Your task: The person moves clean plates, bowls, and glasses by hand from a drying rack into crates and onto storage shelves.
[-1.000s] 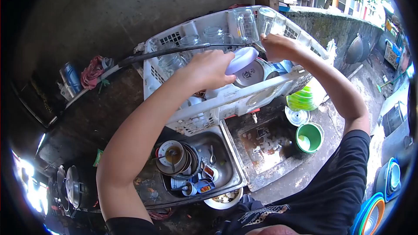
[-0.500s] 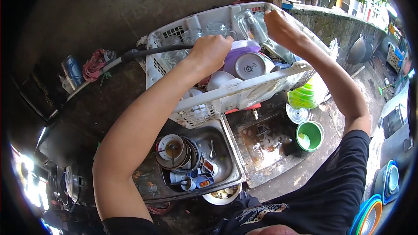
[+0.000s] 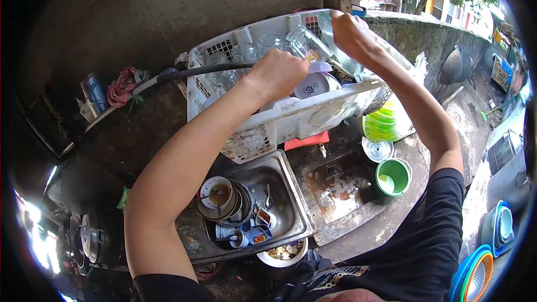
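My left hand [image 3: 282, 72] is in a fist over the front part of a white plastic crate [image 3: 316, 118]. A dark hose [image 3: 212, 69] runs from the left into this fist. My right hand [image 3: 353, 33] is closed at the crate's far right corner, above a clear, pale item [image 3: 349, 66]; what its fingers hold is hidden. Beside it a glass mug [image 3: 305, 42] lies tilted among several glasses [image 3: 243, 51]. Close to my left fist, a pale plate [image 3: 313, 85] and a purple-edged dish [image 3: 320, 67] are partly hidden by the hand and crate wall.
Below the crate is a metal sink [image 3: 295, 187] with stacked bowls [image 3: 217, 193], cups and a spoon. To its right, a green bucket [image 3: 404, 176] and a yellow-green container [image 3: 386, 123] stand on the slab. A bowl of scraps [image 3: 286, 253] sits under the sink's edge.
The view has shifted slightly. The crate's front wall now covers more of the plate, and more of a red piece shows beneath the crate. Both hands remain closed over the crate.
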A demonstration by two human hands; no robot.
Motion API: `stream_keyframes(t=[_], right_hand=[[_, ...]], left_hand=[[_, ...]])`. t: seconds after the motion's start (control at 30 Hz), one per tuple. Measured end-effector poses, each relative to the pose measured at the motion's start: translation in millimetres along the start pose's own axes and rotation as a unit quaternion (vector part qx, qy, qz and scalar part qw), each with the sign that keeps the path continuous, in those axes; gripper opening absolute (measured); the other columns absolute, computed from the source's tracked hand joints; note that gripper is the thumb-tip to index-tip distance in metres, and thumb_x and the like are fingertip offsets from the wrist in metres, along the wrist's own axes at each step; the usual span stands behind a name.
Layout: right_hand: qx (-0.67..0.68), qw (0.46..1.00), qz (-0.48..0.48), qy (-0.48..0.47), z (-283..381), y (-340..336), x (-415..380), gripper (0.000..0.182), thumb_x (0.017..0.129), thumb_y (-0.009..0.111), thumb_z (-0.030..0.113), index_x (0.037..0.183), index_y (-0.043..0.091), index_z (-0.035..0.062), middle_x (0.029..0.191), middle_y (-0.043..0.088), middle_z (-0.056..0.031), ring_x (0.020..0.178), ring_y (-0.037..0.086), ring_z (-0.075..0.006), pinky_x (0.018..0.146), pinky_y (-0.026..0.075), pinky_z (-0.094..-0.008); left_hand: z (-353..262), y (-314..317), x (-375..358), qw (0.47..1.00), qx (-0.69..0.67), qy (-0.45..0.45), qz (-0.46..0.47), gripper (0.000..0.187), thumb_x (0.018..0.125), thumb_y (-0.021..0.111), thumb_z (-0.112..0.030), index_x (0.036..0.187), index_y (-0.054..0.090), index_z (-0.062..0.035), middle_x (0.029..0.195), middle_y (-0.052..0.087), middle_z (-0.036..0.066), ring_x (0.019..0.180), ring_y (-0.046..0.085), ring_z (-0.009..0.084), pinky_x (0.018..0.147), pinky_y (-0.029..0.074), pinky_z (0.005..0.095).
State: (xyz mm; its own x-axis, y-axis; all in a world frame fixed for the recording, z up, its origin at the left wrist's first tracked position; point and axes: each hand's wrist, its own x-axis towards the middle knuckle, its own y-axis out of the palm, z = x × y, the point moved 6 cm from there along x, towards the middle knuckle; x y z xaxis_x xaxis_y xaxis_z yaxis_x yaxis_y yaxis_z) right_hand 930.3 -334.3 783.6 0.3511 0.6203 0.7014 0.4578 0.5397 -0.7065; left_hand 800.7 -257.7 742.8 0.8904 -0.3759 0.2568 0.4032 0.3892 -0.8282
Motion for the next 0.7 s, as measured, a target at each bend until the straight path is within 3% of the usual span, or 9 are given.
stream_keyframes(t=[0.33, 0.5, 0.6, 0.7], right_hand=[[0.018, 1.0, 0.009, -0.016, 7.6, 12.3, 2.2, 0.011, 0.074, 0.054, -0.005, 0.084, 0.058, -0.0094, 0.075, 0.061, -0.0269, 0.075, 0.065, -0.0392, 0.063, 0.053, -0.0416], [-0.013, 0.999, 0.014, -0.048, 11.6, 12.5, 4.8, 0.014, 0.078, 0.052, -0.001, 0.088, 0.057, -0.0085, 0.076, 0.062, -0.0272, 0.077, 0.064, -0.04, 0.065, 0.052, -0.043], [0.006, 1.0, -0.004, -0.013, 9.4, -4.7, 3.7, 0.012, 0.077, 0.053, -0.001, 0.087, 0.056, -0.008, 0.074, 0.062, -0.0265, 0.075, 0.064, -0.0405, 0.065, 0.052, -0.0442], [-0.002, 0.998, -0.042, -0.036, 8.7, -3.7, 4.7, 0.01, 0.074, 0.055, 0.0, 0.08, 0.057, -0.0083, 0.072, 0.061, -0.0281, 0.071, 0.065, -0.039, 0.061, 0.053, -0.0424]], left_hand=[[-10.5, -6.3, 7.9, 0.978, 0.142, 0.09, -0.122, 0.024, 0.07, 0.063, -0.009, 0.093, 0.057, -0.0071, 0.082, 0.062, 0.004, 0.076, 0.063, 0.0185, 0.072, 0.047, 0.0295], [-1.0, -17.7, 14.0, 0.973, 0.129, 0.08, -0.174, 0.03, 0.073, 0.058, -0.007, 0.103, 0.058, -0.0055, 0.087, 0.061, 0.005, 0.083, 0.061, 0.0175, 0.074, 0.045, 0.03], [6.3, -21.2, 9.6, 0.973, 0.113, 0.064, -0.19, 0.036, 0.074, 0.056, -0.005, 0.109, 0.057, -0.0037, 0.089, 0.061, 0.006, 0.086, 0.06, 0.0179, 0.076, 0.045, 0.0309], [8.5, -21.7, 2.7, 0.973, 0.101, 0.062, -0.198, 0.038, 0.074, 0.055, -0.004, 0.112, 0.056, -0.0016, 0.091, 0.062, 0.007, 0.087, 0.06, 0.0189, 0.076, 0.045, 0.0321]])
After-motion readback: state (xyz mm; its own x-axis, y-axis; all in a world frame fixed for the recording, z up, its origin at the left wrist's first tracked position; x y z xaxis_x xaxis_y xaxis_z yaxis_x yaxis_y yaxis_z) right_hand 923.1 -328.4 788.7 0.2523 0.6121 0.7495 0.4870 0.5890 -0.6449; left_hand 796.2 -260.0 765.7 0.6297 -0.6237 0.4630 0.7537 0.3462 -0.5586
